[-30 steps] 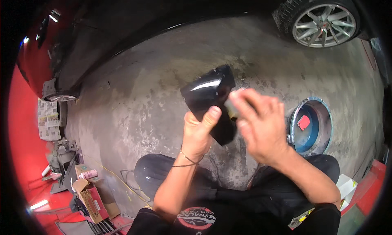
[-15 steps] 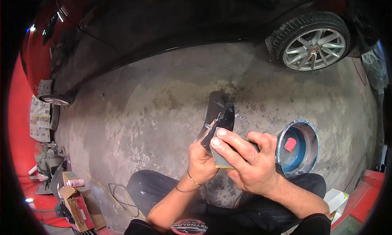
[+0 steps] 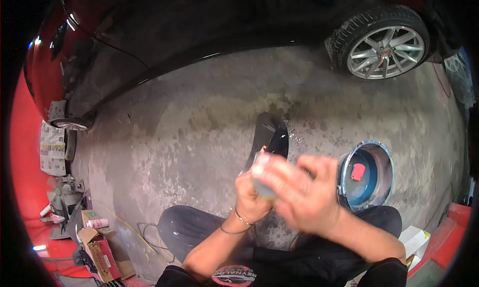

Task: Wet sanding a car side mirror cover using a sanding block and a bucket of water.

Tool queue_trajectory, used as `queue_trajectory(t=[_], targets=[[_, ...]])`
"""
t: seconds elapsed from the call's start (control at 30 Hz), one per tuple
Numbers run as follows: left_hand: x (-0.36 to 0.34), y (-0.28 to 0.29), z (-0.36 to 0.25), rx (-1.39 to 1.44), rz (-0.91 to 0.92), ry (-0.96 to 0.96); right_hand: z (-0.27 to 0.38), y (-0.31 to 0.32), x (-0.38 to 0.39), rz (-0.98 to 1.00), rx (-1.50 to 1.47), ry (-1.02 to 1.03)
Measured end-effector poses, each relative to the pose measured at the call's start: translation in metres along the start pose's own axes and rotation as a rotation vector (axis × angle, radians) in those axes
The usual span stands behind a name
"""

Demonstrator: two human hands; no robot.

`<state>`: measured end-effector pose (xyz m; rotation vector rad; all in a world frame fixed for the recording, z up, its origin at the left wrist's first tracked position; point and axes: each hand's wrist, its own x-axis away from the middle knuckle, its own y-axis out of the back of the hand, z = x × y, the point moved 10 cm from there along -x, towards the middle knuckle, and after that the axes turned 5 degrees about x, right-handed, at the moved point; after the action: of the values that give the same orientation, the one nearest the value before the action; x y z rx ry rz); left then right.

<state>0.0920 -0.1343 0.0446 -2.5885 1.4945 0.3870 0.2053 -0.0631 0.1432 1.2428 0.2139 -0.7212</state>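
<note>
My left hand (image 3: 252,199) grips the lower end of a glossy black curved car part (image 3: 272,137) and holds it upright over my lap. My right hand (image 3: 302,197) is motion-blurred just right of it, fingers pressed over a small pale grey-blue pad (image 3: 262,187) against the part's lower face. Both hands overlap and hide the bottom of the part. I sit on the concrete floor with my knees spread.
A round bucket (image 3: 388,160) of blue water with a red piece floating in it stands right of my right hand. A dark car with an alloy wheel (image 3: 384,45) spans the back. At the lower left lie a cardboard box (image 3: 100,247), tools and a thin cable (image 3: 149,232).
The black part has turned from broadside to edge-on and dropped lower. My right hand went from open beside it to pressing the pad on it, now blurred.
</note>
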Motion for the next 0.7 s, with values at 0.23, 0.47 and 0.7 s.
queue_trajectory(t=[0.23,0.47,0.7], targets=[[0.003,0.000,-0.012,-0.098,0.019,-0.123,-0.006,0.000,-0.002,0.043,-0.043,-0.030],[-0.005,-0.001,0.009,0.211,-0.022,0.207,-0.128,0.020,-0.010,-0.122,-0.025,-0.357],[0.000,0.006,0.011,0.355,0.070,0.391,-0.085,0.035,-0.026,-0.003,-0.262,0.007]])
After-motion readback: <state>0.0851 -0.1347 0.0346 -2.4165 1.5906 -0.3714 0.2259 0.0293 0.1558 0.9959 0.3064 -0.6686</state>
